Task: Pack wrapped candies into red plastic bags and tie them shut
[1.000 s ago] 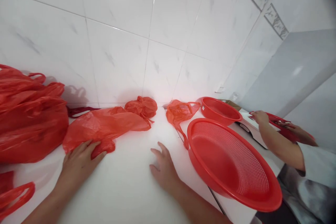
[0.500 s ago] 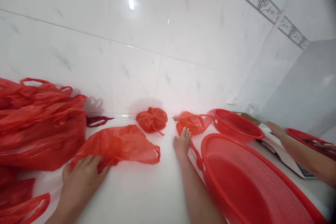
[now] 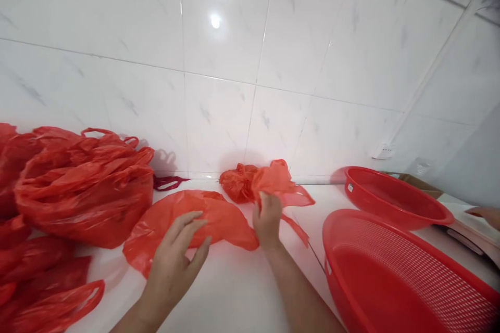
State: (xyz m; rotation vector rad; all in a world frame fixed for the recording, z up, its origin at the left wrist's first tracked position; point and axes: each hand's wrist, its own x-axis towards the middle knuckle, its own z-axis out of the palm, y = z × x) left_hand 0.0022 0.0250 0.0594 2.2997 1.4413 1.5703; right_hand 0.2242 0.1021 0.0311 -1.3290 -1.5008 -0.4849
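Note:
My right hand (image 3: 269, 221) is closed around a thin red plastic bag (image 3: 275, 179), lifting it off the white surface; the bag's handle hangs to the right. My left hand (image 3: 170, 265) is open, fingers apart, over a flattened red plastic bag (image 3: 222, 216). Whether those fingers touch that bag, I cannot tell. By the wall, a bunched-up red plastic bag (image 3: 235, 182) is partly covered by the one in my right hand.
A heap of red plastic bags (image 3: 86, 192) fills the left side. To the right stand a large red basket (image 3: 332, 229) with mesh sides and a red basin (image 3: 353, 192). Part of another person's hand (image 3: 486, 214) shows at the right edge. A tiled wall rises behind.
My right hand has closed on the red bag by the wall and brought it up and left. My left hand has come off the flattened bag and moved right. The view has shifted left.

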